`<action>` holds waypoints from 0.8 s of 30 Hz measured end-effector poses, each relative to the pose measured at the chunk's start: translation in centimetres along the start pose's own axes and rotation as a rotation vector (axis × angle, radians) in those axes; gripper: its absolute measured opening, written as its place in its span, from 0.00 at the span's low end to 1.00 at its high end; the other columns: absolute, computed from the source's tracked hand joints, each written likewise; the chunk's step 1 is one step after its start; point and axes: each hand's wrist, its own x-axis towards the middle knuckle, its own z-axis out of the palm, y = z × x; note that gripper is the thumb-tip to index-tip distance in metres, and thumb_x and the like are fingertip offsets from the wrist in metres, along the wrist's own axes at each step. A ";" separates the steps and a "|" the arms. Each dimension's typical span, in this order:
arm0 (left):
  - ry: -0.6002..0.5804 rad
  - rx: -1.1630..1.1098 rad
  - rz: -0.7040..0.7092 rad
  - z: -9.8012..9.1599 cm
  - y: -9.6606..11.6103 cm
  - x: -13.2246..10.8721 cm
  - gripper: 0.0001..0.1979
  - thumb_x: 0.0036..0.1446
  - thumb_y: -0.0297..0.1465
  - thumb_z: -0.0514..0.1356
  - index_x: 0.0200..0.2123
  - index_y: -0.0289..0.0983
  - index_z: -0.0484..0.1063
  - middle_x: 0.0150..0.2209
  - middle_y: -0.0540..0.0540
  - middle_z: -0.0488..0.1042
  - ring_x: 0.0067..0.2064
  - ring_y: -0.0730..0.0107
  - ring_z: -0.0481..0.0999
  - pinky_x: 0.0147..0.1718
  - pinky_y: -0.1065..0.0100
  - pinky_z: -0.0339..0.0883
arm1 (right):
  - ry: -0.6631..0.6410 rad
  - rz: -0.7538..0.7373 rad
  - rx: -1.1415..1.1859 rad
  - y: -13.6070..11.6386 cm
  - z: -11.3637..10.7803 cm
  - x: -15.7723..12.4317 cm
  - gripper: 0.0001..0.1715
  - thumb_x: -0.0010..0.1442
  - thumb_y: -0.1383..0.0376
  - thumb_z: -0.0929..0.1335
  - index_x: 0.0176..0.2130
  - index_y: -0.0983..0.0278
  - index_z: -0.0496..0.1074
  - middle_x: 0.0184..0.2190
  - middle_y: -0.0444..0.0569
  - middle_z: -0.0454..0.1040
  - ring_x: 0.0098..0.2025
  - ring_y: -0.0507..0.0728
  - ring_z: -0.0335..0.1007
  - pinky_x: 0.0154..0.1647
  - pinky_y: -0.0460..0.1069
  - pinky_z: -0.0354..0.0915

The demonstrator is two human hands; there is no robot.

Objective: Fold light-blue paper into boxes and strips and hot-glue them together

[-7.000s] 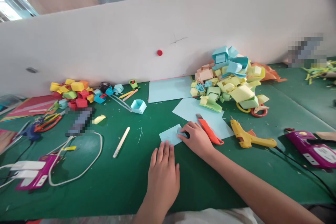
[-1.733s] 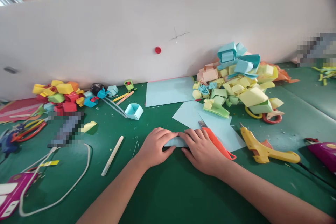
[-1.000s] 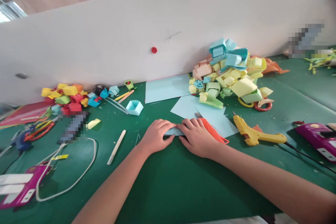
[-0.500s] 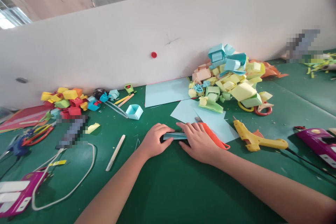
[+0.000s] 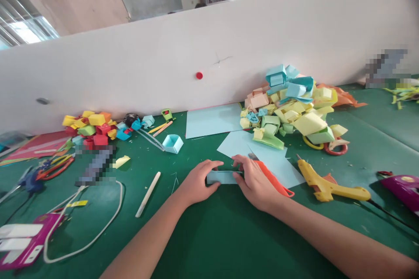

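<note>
A folded strip of light blue paper [image 5: 223, 177] stands between my hands, low over the green table. My left hand [image 5: 199, 184] grips its left end between thumb and fingers. At the right end, my right hand [image 5: 257, 184] holds the strip with its thumb on the near side and its fingers curled behind. An orange-handled cutter [image 5: 271, 175] lies beside my right hand, which partly hides it. Beneath the cutter spread light blue paper sheets [image 5: 235, 141]. An open light blue paper box [image 5: 173, 144] sits farther back to the left.
A yellow glue gun [image 5: 332, 185] with a cord lies right. Behind it rises a heap of folded paper pieces [image 5: 294, 109]. To the left are a whitish stick [image 5: 148, 195], a white cable [image 5: 121, 200], scissors [image 5: 59, 168] and small coloured paper boxes [image 5: 94, 122]. A white partition [image 5: 147, 65] borders the back.
The strip has turned so its broad face shows more. My right hand has lifted from lying flat over it to gripping its right end, fingers curled. The view has shifted slightly.
</note>
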 end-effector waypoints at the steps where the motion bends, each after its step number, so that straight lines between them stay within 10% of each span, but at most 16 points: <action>1: -0.010 0.000 0.000 0.0 0.1 0.0 0.31 0.60 0.28 0.64 0.65 0.47 0.63 0.58 0.43 0.72 0.58 0.56 0.74 0.54 0.56 0.74 | -0.007 0.031 0.032 0.0 0.0 0.1 0.18 0.73 0.65 0.58 0.60 0.60 0.57 0.49 0.54 0.74 0.50 0.62 0.72 0.51 0.61 0.68; 6: 0.000 0.038 0.108 -0.1 0.2 -0.2 0.36 0.63 0.27 0.61 0.70 0.49 0.53 0.61 0.40 0.67 0.59 0.57 0.73 0.53 0.58 0.74 | 0.017 0.156 0.159 0.2 -0.1 0.3 0.16 0.74 0.61 0.58 0.58 0.56 0.62 0.44 0.49 0.78 0.46 0.60 0.76 0.46 0.58 0.72; 13: 0.141 0.252 0.249 0.2 -0.1 -0.3 0.11 0.61 0.25 0.61 0.43 0.44 0.80 0.64 0.40 0.60 0.59 0.51 0.69 0.52 0.52 0.72 | 0.093 0.152 0.222 0.4 0.2 0.4 0.17 0.73 0.60 0.59 0.58 0.54 0.67 0.45 0.49 0.78 0.44 0.59 0.77 0.43 0.56 0.74; 24: 0.050 0.254 0.229 -0.6 0.9 -0.7 0.09 0.62 0.35 0.63 0.32 0.46 0.84 0.65 0.46 0.65 0.62 0.43 0.60 0.57 0.41 0.60 | 0.095 0.069 0.185 0.3 0.1 0.6 0.20 0.70 0.68 0.60 0.53 0.53 0.74 0.49 0.50 0.72 0.47 0.59 0.74 0.44 0.56 0.76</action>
